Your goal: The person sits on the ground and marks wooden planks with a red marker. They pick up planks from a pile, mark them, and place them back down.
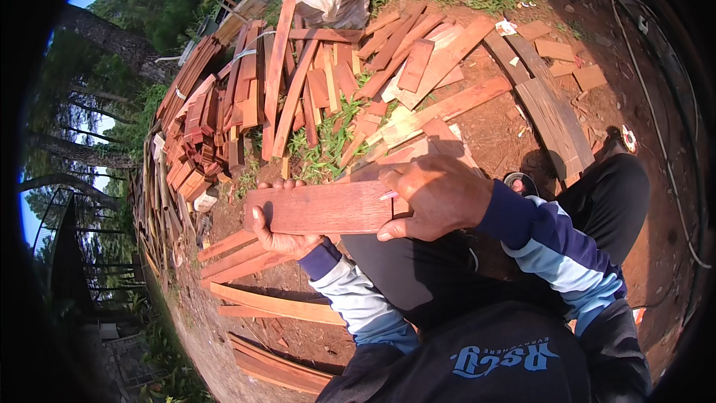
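My left hand [285, 240] holds a short, flat reddish-brown wooden board [324, 208] near its left end, thumb on the near edge and fingertips on the far edge. The board lies level above my thigh. At its right end, my right hand [439, 196] is closed around a slim pointed tool, apparently a pencil [387, 195], whose tip rests at the board's face. The right thumb presses by the board's lower corner. Part of a smaller wood piece [401, 207] shows between the board's end and my right palm; the hand hides most of it.
Beyond the board spreads a heap of loose planks [302, 89], with stacked strips [193, 112] on its left. Long boards [279, 302] lie on the soil by my left arm. Darker planks [551, 106], a toothed round blade [614, 134] and a cable [651, 95] are at right.
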Motion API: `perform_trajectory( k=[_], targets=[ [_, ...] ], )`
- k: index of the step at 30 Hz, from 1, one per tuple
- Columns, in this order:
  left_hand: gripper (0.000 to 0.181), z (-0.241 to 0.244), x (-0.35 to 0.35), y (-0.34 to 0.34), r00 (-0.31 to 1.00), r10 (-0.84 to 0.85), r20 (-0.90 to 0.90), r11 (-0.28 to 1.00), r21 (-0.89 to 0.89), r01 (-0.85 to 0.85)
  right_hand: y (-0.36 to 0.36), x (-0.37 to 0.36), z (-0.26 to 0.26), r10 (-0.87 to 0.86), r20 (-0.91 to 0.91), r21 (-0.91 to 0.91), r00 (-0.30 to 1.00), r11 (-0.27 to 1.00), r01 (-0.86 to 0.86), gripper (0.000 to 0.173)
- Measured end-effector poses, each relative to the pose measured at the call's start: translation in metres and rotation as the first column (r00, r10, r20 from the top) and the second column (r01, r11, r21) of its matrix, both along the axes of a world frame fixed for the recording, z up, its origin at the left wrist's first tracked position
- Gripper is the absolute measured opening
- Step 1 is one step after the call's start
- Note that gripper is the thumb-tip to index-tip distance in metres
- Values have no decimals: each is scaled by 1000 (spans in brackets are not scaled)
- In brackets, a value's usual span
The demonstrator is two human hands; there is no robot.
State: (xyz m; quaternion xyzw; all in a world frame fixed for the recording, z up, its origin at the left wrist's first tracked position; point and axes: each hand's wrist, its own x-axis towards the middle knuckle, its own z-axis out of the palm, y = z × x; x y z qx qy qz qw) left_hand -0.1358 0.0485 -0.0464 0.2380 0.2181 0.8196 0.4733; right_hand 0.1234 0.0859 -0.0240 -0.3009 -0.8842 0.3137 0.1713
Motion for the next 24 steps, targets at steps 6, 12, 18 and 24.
perform_trajectory(
  k=[6, 12, 18, 24],
  targets=[
    [44, -7, -3, 1, 999, -15, -35, 999, 33, 16, -4, 0, -2, -44, -86, 56, 995, 997, 49, 66],
    [47, -7, 1, 3, 999, 40, -23, 998, -37, -41, -3, 8, -2, -93, -190, 20, 977, 995, 99, 63],
    [46, -9, -4, -5, 999, 39, 29, 999, -24, -38, -4, 22, 6, -277, -330, -124, 902, 960, 249, 17],
    [45, 10, 16, 0, 990, 126, 71, 992, -18, -125, -9, 41, 2, -392, -309, -63, 866, 918, 393, 15]
  ],
)
